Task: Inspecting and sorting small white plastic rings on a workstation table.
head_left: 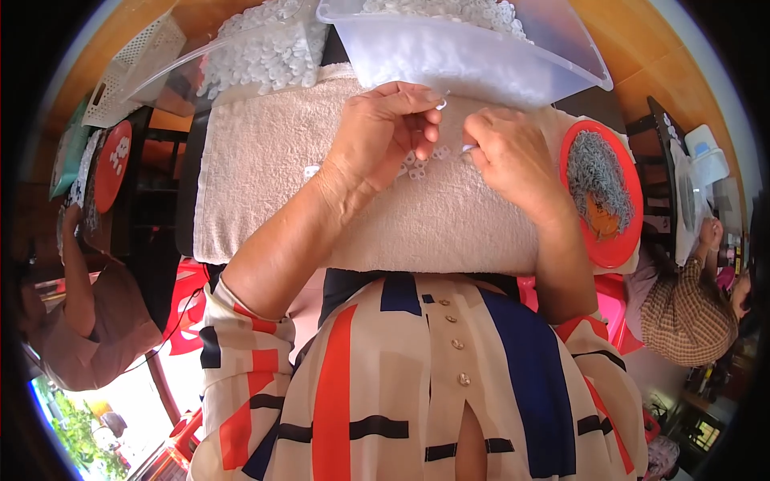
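My left hand is raised over the beige towel, thumb and forefinger pinched on a small white plastic piece. To its right, my right hand is closed, with a bit of something small and whitish showing at its fingertips; its kind cannot be made out. Between and below the hands lie several small white plastic pieces with holes, partly hidden by my left hand. One more white piece rests beside my left wrist.
Beyond the towel stand two clear plastic bins, the left bin and right bin, both holding many white pieces. On the right, a red oval tray holds a heap of small grey parts. Other people sit at both sides.
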`<move>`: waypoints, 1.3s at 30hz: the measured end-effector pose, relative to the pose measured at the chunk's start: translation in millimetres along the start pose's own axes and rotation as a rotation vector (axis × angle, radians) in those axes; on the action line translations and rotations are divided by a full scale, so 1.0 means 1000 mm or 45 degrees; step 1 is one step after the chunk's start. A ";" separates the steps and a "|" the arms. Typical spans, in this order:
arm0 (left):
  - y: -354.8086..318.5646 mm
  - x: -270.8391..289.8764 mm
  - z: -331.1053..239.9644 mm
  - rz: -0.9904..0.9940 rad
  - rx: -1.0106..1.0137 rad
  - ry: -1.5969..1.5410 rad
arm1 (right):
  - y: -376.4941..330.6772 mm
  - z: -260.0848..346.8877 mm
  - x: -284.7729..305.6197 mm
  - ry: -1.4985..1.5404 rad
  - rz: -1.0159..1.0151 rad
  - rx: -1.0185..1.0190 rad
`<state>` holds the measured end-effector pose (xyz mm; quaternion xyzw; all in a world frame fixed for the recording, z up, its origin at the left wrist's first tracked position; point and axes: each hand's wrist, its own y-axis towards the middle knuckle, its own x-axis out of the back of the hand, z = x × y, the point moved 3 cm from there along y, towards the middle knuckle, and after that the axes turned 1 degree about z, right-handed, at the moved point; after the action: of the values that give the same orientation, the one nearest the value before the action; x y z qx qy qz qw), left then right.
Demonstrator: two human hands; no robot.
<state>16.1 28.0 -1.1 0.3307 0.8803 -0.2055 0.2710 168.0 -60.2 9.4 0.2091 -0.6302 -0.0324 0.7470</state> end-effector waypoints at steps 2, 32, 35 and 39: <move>-0.001 -0.001 -0.001 -0.037 -0.051 0.054 | 0.003 -0.002 0.004 0.308 -0.020 -0.194; -0.008 -0.013 0.003 -0.048 -0.377 0.708 | 0.007 -0.006 0.007 1.505 -0.079 -0.593; -0.003 -0.007 0.002 -0.034 -0.140 0.486 | 0.007 -0.002 0.009 1.361 -0.171 -0.577; -0.001 -0.005 0.006 0.004 -0.058 0.425 | 0.005 -0.002 0.010 0.954 -0.328 -0.355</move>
<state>20.5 21.4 -1.9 0.3553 0.9171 -0.1273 0.1288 170.5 -58.4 20.2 0.1806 -0.2733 -0.1323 0.9355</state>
